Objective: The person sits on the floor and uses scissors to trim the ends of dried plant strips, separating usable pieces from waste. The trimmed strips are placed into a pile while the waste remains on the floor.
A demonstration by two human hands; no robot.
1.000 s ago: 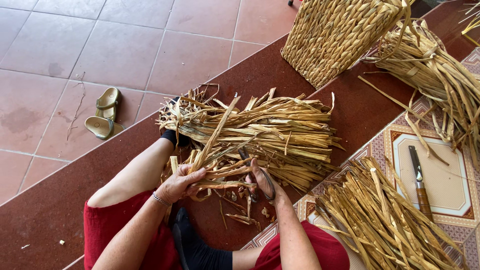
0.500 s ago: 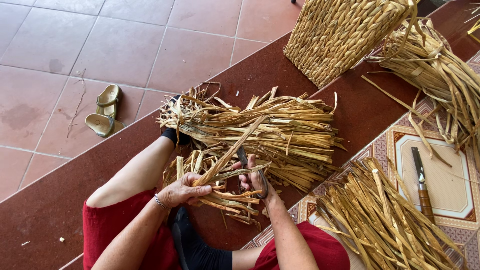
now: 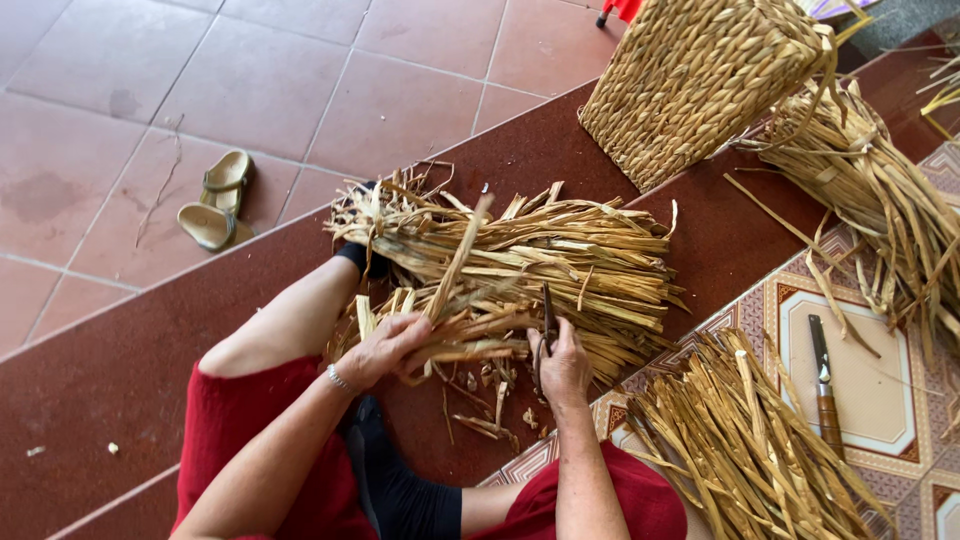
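My left hand [image 3: 385,348] grips a small bunch of dried straw strips [image 3: 455,335] held across my lap. My right hand [image 3: 563,365] holds dark scissors [image 3: 546,325] whose blades point up into the end of that bunch. Just beyond my hands a big pile of the same dried strips [image 3: 520,255] lies across the dark red step. Small cut scraps [image 3: 490,410] lie on the step below the bunch.
A woven basket [image 3: 700,80] lies on its side at the top right, with a bundle of strips [image 3: 880,200] beside it. Another heap of strips [image 3: 740,440] and a knife [image 3: 824,385] lie on the patterned tiles at right. Two sandals [image 3: 215,200] rest on the lower floor at left.
My left hand has gathered the bunch tighter and raised it. My right hand with the scissors has come up to the bunch's end, and a long strip now sticks up from it.
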